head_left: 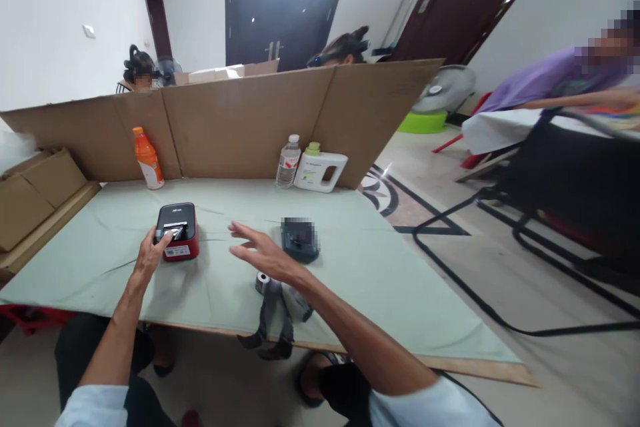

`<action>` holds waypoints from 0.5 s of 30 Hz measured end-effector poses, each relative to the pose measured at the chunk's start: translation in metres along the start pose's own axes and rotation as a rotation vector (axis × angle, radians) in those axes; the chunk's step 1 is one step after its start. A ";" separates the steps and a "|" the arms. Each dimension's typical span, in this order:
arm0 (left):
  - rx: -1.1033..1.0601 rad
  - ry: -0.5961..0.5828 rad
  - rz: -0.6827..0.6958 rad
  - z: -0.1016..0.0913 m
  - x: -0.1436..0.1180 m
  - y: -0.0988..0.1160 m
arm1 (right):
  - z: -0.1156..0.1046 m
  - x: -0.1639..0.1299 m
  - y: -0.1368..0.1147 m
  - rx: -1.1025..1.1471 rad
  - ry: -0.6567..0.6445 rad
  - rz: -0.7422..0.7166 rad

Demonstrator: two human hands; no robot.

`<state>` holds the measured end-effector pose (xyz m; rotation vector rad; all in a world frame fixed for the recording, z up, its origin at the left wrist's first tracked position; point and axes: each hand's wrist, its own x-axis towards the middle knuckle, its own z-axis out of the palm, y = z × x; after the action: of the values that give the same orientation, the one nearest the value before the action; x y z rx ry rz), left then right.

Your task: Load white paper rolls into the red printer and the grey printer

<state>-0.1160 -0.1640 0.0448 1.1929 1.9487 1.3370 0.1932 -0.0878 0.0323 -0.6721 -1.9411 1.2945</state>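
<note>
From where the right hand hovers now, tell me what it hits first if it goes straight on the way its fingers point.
The right hand is open, fingers pointing left over the green cloth. Going straight on, it would probably meet the red and black device first, where the left hand already rests; depth is uncertain.

Bright backlit daylight, warped edges

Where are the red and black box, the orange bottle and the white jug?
red and black box (177, 230), head view, on its black top.
orange bottle (149, 161), head view, on its orange body.
white jug (316, 171), head view, on its white side.
</note>
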 end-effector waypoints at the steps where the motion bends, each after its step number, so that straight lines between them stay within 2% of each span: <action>1: -0.022 -0.007 0.006 0.000 0.001 0.001 | 0.012 0.016 0.002 0.048 -0.067 0.039; 4: -0.090 -0.027 -0.004 0.001 0.005 -0.001 | 0.043 0.058 0.011 0.131 -0.183 0.130; 7: -0.133 -0.042 0.000 0.002 0.008 -0.005 | 0.067 0.085 0.021 0.242 -0.277 0.042; 9: -0.142 -0.039 0.016 0.003 0.010 -0.007 | 0.079 0.095 0.027 0.301 -0.295 0.012; 12: -0.140 -0.034 0.044 0.006 0.012 -0.008 | 0.087 0.097 0.032 0.318 -0.263 -0.001; 15: -0.138 -0.055 0.081 0.016 0.012 -0.003 | 0.076 0.086 0.033 0.273 -0.218 -0.012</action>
<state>-0.1107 -0.1462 0.0361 1.2399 1.7565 1.4389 0.0813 -0.0554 0.0047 -0.3967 -1.8821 1.6437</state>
